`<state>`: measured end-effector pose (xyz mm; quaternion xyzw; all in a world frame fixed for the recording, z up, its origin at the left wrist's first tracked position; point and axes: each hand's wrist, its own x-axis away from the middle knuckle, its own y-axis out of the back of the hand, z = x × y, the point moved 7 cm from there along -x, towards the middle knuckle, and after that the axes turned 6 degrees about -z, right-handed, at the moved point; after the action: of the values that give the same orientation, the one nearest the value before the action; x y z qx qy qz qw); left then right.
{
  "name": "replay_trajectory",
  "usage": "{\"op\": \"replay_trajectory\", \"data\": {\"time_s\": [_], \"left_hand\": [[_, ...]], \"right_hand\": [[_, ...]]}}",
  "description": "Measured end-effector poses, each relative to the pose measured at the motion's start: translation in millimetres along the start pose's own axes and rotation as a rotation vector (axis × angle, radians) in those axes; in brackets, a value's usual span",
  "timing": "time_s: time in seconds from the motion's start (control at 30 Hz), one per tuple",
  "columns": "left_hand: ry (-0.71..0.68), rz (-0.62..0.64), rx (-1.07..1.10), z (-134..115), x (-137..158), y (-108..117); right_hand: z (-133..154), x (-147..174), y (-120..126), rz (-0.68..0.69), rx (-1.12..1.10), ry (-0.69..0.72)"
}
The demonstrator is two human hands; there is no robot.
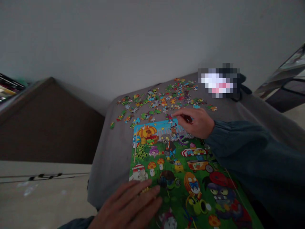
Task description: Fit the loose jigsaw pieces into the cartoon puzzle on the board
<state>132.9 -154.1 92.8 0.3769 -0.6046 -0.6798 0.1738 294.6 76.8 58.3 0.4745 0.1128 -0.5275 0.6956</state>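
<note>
A colourful cartoon picture sheet point(171, 165), with plants and zombie figures on a green and blue ground, lies on the grey cloth. My left hand point(130, 203) rests flat on its near left part, fingers stretched out. Beyond the sheet, many loose jigsaw puzzle pieces point(163, 101) are scattered. Over the sheet's far edge, my right hand point(196, 122) has thumb and index finger pinched together. A small reddish puzzle piece point(169, 117) is at those fingertips; how firmly it is gripped is hard to see.
The grey cloth-covered surface point(109, 152) ends at a plain wall point(119, 47). A blurred-out bright object point(216, 84) sits at the back right beside something dark. To the left stands a dark brown panel point(52, 127), with pale floor point(47, 200) below.
</note>
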Motion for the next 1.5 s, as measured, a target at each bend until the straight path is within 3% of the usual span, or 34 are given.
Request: {"op": "replay_trajectory", "data": {"time_s": [0.1, 0.3, 0.5, 0.7, 0.83, 0.97, 1.1, 1.37, 1.5], "left_hand": [[0.081, -0.038, 0.021, 40.4, -21.4, 12.0], [0.161, -0.127, -0.040, 125.7, -62.8, 7.7], [0.323, -0.046, -0.015, 213.2, -104.9, -23.0], [0.400, 0.094, 0.003, 269.4, -123.8, -61.5], [0.443, 0.213, 0.034, 292.6, -115.1, -84.2], [0.451, 0.286, 0.075, 305.6, -108.8, -90.4], [0.459, 0.270, 0.099, 311.7, -111.0, -89.4], [0.453, 0.318, 0.184, 318.7, -107.2, -113.3], [0.511, 0.235, 0.215, 338.2, -96.9, -96.0]], "right_hand": [[-2.0, -0.1, -1.7, 0.015, -0.002, -0.022], [-1.6, -0.4, -3.6, 0.019, -0.019, -0.029], [2.6, -1.6, -2.4, 0.004, 0.010, -0.002], [3.2, -1.2, -4.5, 0.008, 0.040, 0.001], [0.8, 0.5, -6.6, 0.017, 0.023, -0.027], [0.1, 2.5, -9.2, 0.034, 0.027, -0.035], [-5.4, 5.1, -11.3, 0.046, 0.037, -0.070], [-8.1, 3.7, -12.4, 0.077, 0.036, -0.125], [-8.3, 2.1, -11.9, 0.079, 0.028, -0.142]]}}
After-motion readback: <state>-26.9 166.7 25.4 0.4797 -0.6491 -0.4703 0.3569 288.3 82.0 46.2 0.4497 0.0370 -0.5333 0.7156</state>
